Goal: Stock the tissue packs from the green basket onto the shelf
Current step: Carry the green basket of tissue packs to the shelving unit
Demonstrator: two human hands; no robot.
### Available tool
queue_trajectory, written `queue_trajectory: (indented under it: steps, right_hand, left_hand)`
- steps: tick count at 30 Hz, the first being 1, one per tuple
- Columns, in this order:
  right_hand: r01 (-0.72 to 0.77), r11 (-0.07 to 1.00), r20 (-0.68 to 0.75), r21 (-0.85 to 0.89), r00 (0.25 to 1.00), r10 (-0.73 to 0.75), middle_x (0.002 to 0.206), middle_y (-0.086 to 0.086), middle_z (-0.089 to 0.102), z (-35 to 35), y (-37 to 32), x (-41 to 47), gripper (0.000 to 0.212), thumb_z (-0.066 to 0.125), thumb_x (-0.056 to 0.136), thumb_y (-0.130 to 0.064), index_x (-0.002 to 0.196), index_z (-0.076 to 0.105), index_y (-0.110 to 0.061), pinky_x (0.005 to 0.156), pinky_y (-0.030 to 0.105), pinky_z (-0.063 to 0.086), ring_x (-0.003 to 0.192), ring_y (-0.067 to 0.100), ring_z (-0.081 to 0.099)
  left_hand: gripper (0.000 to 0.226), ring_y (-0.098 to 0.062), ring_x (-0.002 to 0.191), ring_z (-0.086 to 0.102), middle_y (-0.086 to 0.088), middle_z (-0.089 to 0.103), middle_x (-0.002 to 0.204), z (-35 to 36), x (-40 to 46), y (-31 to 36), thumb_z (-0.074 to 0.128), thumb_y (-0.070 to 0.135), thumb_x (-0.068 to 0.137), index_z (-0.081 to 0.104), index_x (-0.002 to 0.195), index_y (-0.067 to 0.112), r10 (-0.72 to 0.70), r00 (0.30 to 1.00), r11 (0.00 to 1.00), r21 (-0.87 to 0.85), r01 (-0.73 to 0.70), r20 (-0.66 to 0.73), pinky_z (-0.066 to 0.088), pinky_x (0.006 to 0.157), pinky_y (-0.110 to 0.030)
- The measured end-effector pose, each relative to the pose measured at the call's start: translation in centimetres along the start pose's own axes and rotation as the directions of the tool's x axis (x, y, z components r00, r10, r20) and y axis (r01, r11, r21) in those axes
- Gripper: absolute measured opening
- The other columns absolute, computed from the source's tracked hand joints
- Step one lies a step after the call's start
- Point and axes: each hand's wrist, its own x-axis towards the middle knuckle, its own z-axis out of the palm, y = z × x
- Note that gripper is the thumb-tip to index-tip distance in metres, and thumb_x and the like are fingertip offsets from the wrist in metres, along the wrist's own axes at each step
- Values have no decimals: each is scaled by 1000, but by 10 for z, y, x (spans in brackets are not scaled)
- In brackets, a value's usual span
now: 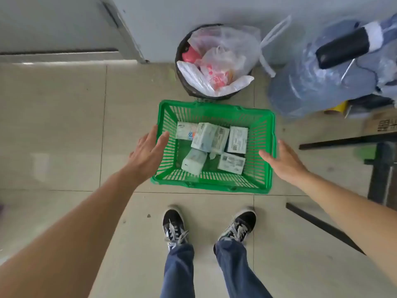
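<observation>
down at the floor, and the green basket (pixel 214 181) sits on the pale tiles just ahead of two dark sneakers (pixel 175 225). five tissue packs (pixel 209 137) lie loose on its bottom, some flat, one tipped on another. left hand (pixel 148 152) reaches over the basket's left rim, fingers straight and together, holding nothing. right hand (pixel 283 161) hovers by the right rim, fingers spread and relaxed, also holding nothing. whether either touches the plastic, cannot tell. right behind the basket stands a dark waste bin (pixel 187 82) stuffed with plastic bags, nearly touching the far rim. to its right, a big blue water jug (pixel 305 87) wrapped in clear plastic. dark metal bars (pixel 335 143) cross the floor at right, beside a cardboard box (pixel 380 123). the packs carry printed panels, but the writing is too blurred to read.
</observation>
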Motion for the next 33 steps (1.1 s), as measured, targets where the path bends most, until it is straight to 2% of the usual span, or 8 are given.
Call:
queue_trajectory:
  steps: [3, 5, 8, 11, 14, 20, 24, 33]
  right_hand:
    - [-64, 979, -89, 196, 993, 82, 168, 13, 31, 45, 17, 53, 101, 64, 89, -67, 163, 15, -18, 124, 54, 31, 152, 36, 34]
    - [-111, 943, -130, 314, 979, 158, 167, 15, 31, 72, 24, 82, 108, 72, 87, -60, 164, 10, -17, 123, 52, 33, 150, 37, 38]
    - [-130, 888, -264, 442, 927, 268, 151, 17, 53, 99, 40, 112, 90, 83, 82, -49, 149, 35, -12, 112, 46, 46, 134, 38, 56]
    - [-125, 866, -365, 484, 870, 330, 116, 10, 71, 113, 56, 128, 45, 88, 78, -40, 107, 61, -19, 89, 30, 50, 103, 31, 70]
    - [-90, 867, -374, 490, 876, 303, 95, 3, 69, 110, 67, 131, 31, 90, 75, -36, 85, 63, -25, 78, 19, 44, 70, 18, 64]
    - [-71, 912, -388, 404, 890, 241, 92, 9, 71, 81, 69, 101, 33, 89, 76, -39, 92, 70, -16, 71, 24, 47, 71, 23, 65]
    - [-99, 904, -330, 417, 910, 252, 99, 15, 75, 46, 61, 58, 36, 89, 75, -38, 93, 74, -11, 78, 31, 53, 89, 31, 70]
    - [-15, 924, -362, 382, 917, 165, 89, 6, 79, -94, 20, -83, 27, 90, 72, -33, 92, 81, -16, 78, 35, 59, 87, 25, 72]
  left_hand:
    - [81, -28, 159, 21, -6, 26, 173, 41, 58, -34, 21, 72, 98, 9, 167, 31, -33, 999, 999, 2, 33, -29, 20, 126, -61]
    - [79, -29, 161, 15, -7, 17, 175, 64, 93, -56, 32, 61, 105, -1, 167, 26, -86, 993, 996, 13, 87, -76, 16, 128, -60]
    - [83, -31, 161, 16, -11, 16, 175, 86, 133, -81, 45, 48, 107, -3, 167, 19, -150, 976, 989, -33, 146, -157, 16, 129, -52]
    - [70, -43, 141, 46, -22, 45, 155, 96, 159, -98, 57, 37, 103, 26, 159, 10, -197, 949, 980, -86, 181, -246, 39, 118, -54]
    - [47, -47, 112, 62, -28, 65, 121, 94, 167, -105, 64, 36, 99, 57, 128, 0, -219, 909, 972, -1, 234, -355, 53, 95, -54]
    - [45, -43, 91, 68, -26, 70, 97, 72, 131, -97, 74, 45, 93, 66, 103, 1, -206, 921, 971, 47, 234, -330, 59, 80, -56]
    - [50, -33, 65, 58, -20, 63, 76, 49, 87, -80, 68, 54, 94, 60, 86, 6, -141, 911, 980, 74, 183, -388, 46, 52, -38]
    - [49, -39, 68, 57, -13, 55, 64, -67, -28, 25, 67, 57, 93, 52, 71, 15, -27, 896, 990, 114, 86, -444, 49, 58, -43]
